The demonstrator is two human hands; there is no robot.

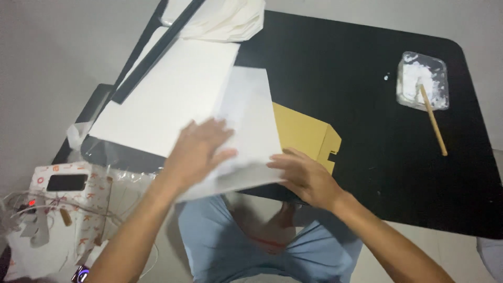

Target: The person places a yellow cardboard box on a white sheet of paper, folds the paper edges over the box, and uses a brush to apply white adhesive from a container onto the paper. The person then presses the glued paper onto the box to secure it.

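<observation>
Pressing down on a white sheet, the left hand lies flat with fingers spread, blurred by motion; nothing is clamped, palm and fingers only bear on the paper. The right hand pinches the sheet's near edge, thumb on top, the other fingers apparently under it (the underside is out of sight, so I cannot tell how firm that hold is).

Item: yellow-brown cardboard piece, notched at its right end, lying under the sheet on the black table and mostly covered by it. By my judgement the sheet is being laid or smoothed over the cardboard; the covering looks partly done, since the right end of the card is bare.

Item: clear tray of white paste, well apart at the far right, with a wooden stick resting in it. A few white specks lie beside it.

Item: larger white board to the left, a crumpled white bag beyond it.

Item: patterned box with loose wires at the lower left, its contents hard to make out.

Whether any paste sits between sheet and card is hidden.
</observation>
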